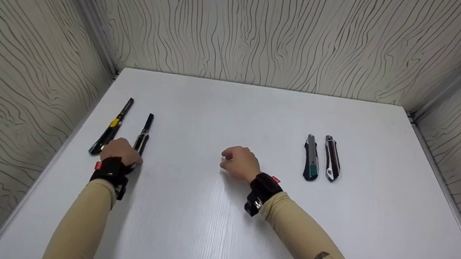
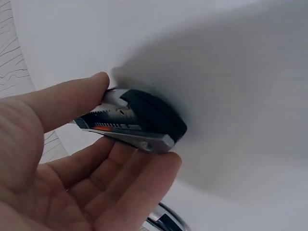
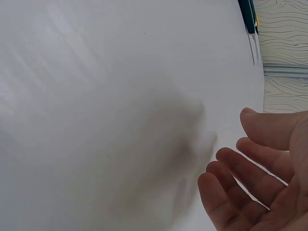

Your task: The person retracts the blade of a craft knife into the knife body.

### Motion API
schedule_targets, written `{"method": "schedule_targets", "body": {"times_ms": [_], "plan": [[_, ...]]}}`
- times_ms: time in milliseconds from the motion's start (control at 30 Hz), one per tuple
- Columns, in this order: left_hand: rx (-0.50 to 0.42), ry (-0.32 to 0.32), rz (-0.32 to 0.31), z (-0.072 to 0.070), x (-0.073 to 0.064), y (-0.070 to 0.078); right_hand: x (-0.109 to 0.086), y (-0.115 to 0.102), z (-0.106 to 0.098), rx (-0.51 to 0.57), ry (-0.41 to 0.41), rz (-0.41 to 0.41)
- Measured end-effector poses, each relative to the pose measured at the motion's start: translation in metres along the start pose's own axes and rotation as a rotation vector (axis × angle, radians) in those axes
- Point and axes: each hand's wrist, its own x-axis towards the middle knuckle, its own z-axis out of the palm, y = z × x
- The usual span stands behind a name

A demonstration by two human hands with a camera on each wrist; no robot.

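Observation:
My left hand [image 1: 120, 151] is at the left of the table. In the left wrist view it holds a utility knife [image 2: 150, 115] with a dark butt end, silver body and a small orange strip, thumb on one side and fingers on the other. In the head view this knife [image 1: 142, 138] points its black tip away from me, its rear end hidden by the hand. Just left lies a black utility knife with a yellow slider [image 1: 112, 127], tip away from me. My right hand [image 1: 241, 163] hovers mid-table, fingers loosely bent, holding nothing.
To the right lie two more utility knives: one silver and dark green [image 1: 312, 157], one brown and silver [image 1: 332, 158], side by side. The white table [image 1: 224, 108] ends at wood-patterned walls [image 1: 246, 32] behind and on both sides.

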Motion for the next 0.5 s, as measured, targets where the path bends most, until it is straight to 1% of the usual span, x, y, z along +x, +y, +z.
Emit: {"method": "schedule_targets", "body": {"times_ms": [133, 233, 333, 500], "plan": [[0.016, 0.010, 0.023, 0.002, 0.001, 0.003, -0.001, 0.001, 0.001, -0.009, 0.010, 0.001], [0.006, 0.008, 0.026, 0.003, 0.000, 0.010, -0.001, 0.002, 0.000, -0.009, 0.017, -0.001], [0.000, 0.015, 0.026, 0.004, -0.002, 0.019, -0.001, 0.003, -0.001, -0.001, 0.021, -0.004], [0.012, 0.035, 0.052, 0.009, -0.006, 0.040, -0.003, 0.005, -0.001, 0.013, 0.025, 0.000]]}}
